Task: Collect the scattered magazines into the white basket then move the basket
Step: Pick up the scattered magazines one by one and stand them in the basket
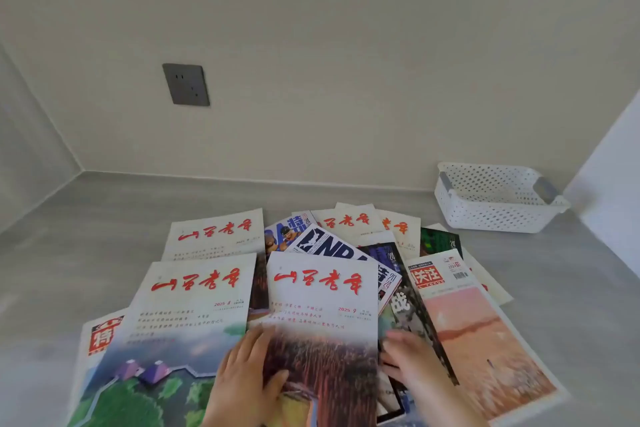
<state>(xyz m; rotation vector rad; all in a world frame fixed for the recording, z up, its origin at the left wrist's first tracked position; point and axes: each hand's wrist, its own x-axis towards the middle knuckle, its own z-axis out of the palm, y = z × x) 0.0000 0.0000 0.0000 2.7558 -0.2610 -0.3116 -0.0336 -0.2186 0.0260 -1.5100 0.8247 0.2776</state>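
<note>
The magazines (pixel 221 236) lie scattered and overlapping on the grey tabletop (pixel 104 218), spread like a fan in front of the person. None of them is in the white basket (pixel 495 198), which stands at the far right of the tabletop, close to the wall (pixel 346 80) and apart from the pile.

The middle magazine (pixel 322 305) lies on top, with red title characters and "2025 9" on its cover. The left hand (pixel 242 378) is at its lower left edge. Its fingers (pixel 258 336) are nearly straight along this edge and the thumb (pixel 277 376) rests flat on the cover. I cannot tell if any fingertip goes under the paper. The right hand (pixel 415 364) is at the right edge of the same magazine, with fingers (pixel 398 340) stretched out and relaxed, not curled around anything. They rest on a dark magazine (pixel 412 319) just beside it, but this part is blurred.

To the right of it lies a pink magazine (pixel 485 340). On the wall, at the left, there is a grey socket (pixel 187 84).
</note>
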